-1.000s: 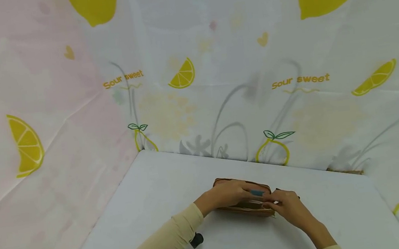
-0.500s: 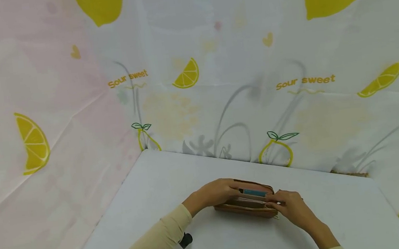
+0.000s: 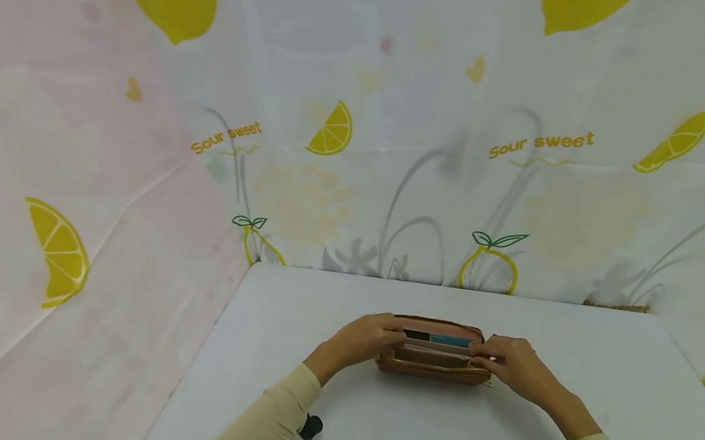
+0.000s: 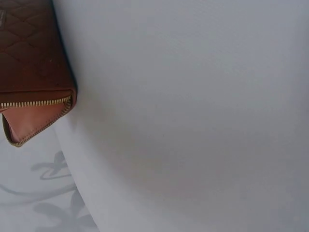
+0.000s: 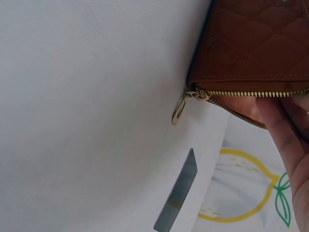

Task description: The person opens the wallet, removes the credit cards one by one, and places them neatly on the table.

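A brown quilted wallet [image 3: 433, 376] stands on the white table with its gold zip undone and its top gaping. Inside, along the back wall, sit a blue card [image 3: 450, 341] and a black card [image 3: 417, 335]. My left hand [image 3: 361, 337] grips the wallet's left end, fingers over the back rim; the left wrist view shows only that corner of the wallet [image 4: 34, 53], no hand. At the opposite end my right hand [image 3: 512, 364] pinches the opening's edge. From the right wrist, a finger [image 5: 277, 121] reaches into the opening below the zip teeth.
A flat grey strip-like piece [image 5: 176, 193] lies on the table beyond the wallet's right end. A ring-shaped zip pull [image 5: 178, 110] hangs at the wallet's corner. Lemon-printed sheeting [image 3: 401, 193] walls in the table [image 3: 309, 296] at the back and sides.
My left hand has slid left from over the wallet's middle to its left end, uncovering the blue and black cards. My right hand keeps its hold at the right end.
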{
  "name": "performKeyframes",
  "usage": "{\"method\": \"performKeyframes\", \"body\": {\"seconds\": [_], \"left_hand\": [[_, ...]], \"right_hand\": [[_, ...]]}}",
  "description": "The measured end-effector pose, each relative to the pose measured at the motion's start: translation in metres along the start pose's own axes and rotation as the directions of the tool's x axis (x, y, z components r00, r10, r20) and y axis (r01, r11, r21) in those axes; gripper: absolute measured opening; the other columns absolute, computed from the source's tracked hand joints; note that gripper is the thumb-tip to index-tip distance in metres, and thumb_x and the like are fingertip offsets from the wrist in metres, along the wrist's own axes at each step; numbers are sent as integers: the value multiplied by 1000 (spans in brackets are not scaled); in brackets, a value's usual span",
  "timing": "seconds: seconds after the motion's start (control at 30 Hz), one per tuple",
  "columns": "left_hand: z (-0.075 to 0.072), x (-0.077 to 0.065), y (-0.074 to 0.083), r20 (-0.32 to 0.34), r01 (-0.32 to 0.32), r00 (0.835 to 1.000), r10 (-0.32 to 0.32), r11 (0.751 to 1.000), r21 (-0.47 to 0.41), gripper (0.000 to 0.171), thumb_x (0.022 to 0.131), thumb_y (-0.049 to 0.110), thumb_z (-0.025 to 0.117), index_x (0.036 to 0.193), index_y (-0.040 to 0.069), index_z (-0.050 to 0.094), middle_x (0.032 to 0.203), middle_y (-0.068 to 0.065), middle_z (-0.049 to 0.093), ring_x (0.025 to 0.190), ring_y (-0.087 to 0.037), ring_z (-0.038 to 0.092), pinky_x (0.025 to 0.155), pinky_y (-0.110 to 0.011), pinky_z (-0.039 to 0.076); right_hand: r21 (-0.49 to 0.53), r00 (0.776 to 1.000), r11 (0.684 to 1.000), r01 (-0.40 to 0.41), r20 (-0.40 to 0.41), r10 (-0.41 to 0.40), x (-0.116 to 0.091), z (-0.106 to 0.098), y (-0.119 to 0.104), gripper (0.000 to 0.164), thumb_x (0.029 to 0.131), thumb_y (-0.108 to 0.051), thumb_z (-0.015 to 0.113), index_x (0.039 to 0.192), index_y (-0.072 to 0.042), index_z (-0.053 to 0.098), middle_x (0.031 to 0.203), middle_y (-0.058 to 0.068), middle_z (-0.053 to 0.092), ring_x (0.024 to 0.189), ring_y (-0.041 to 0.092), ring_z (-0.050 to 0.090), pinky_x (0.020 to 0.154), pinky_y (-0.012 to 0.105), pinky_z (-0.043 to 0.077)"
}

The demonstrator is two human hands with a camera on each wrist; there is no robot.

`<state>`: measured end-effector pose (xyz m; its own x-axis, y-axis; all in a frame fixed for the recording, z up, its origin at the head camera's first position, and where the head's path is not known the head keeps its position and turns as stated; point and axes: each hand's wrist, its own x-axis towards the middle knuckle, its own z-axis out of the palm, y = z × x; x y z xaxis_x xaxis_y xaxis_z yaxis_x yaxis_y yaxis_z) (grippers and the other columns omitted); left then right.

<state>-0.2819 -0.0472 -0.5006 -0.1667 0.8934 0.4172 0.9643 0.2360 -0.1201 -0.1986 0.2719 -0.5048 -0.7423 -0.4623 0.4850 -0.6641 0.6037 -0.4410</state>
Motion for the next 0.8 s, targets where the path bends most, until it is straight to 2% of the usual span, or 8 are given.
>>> {"method": "performKeyframes", "body": {"seconds": [0.13, 0.33, 0.43, 0.5, 0.6, 0.67, 0.73, 0.8], "left_hand": [[-2, -6, -2, -47, -19, 999, 19, 1000, 0, 18, 82, 5, 78, 97, 12, 72, 95, 6, 62, 86, -3, 58, 80, -8, 44], [-3, -11, -2, -61, -25, 998, 29, 997, 67, 24, 83, -1, 76, 103, 12, 74, 98, 5, 64, 91, -5, 61, 87, -12, 45], [-1, -13, -2, -74, 14, 997, -14, 1000, -6, 22, 83, 1, 76, 103, 11, 74, 99, 3, 65, 93, -6, 61, 90, -14, 45], [1, -14, -1, -74, 63, 995, -72, 991, -117, 17, 86, 5, 76, 101, 10, 74, 104, 0, 64, 94, -8, 61, 88, -13, 45], [4, -14, -1, -61, 175, 978, -200, 942, -286, 19, 88, 15, 75, 105, 9, 70, 113, -3, 60, 103, -11, 58, 90, -15, 44], [3, -14, 0, -46, 247, 957, -285, 890, -383, 28, 88, 21, 75, 111, 7, 66, 118, -4, 57, 108, -13, 56, 91, -19, 46], [4, -16, 1, -21, 314, 929, -369, 820, -478, 41, 87, 27, 76, 119, 7, 60, 122, -3, 55, 114, -15, 54, 95, -25, 46], [-2, -17, 5, 24, 369, 898, -439, 721, -586, 54, 84, 27, 79, 127, 5, 56, 126, -5, 55, 119, -18, 53, 98, -31, 46]], "right_hand": [[18, 1000, 1000, -2, 13, 2, 0, -1, 1, 22, 74, 0, 81, 94, -10, 77, 82, -8, 68, 71, 0, 61, 59, 12, 49], [23, 999, 999, -24, 25, 23, 0, 0, -2, 20, 76, -4, 81, 94, -12, 77, 84, -9, 69, 74, 1, 63, 60, 16, 52], [9, 999, 999, -33, 32, 32, 1, 0, -4, 20, 77, -4, 81, 95, -12, 77, 84, -9, 69, 74, 1, 63, 60, 15, 52], [0, 999, 1000, -31, 27, 31, 1, 0, -5, 21, 76, -3, 81, 95, -10, 77, 83, -9, 69, 73, 1, 63, 59, 16, 52], [-13, 1000, 1000, -24, 12, 24, 1, -1, -6, 21, 74, -1, 81, 94, -8, 77, 81, -7, 69, 71, 1, 63, 58, 16, 51], [-15, 1000, 1000, -21, 5, 22, 1, -2, -7, 22, 74, 0, 81, 94, -7, 78, 81, -6, 69, 71, 2, 63, 57, 16, 51], [-16, 1000, 1000, -26, 8, 26, 1, -2, -7, 22, 74, 1, 81, 95, -7, 78, 81, -6, 69, 71, 1, 63, 57, 16, 51], [-10, 999, 1000, -30, 15, 30, 0, -2, -6, 22, 75, 1, 81, 95, -7, 77, 82, -6, 69, 72, 1, 63, 58, 16, 51]]}}
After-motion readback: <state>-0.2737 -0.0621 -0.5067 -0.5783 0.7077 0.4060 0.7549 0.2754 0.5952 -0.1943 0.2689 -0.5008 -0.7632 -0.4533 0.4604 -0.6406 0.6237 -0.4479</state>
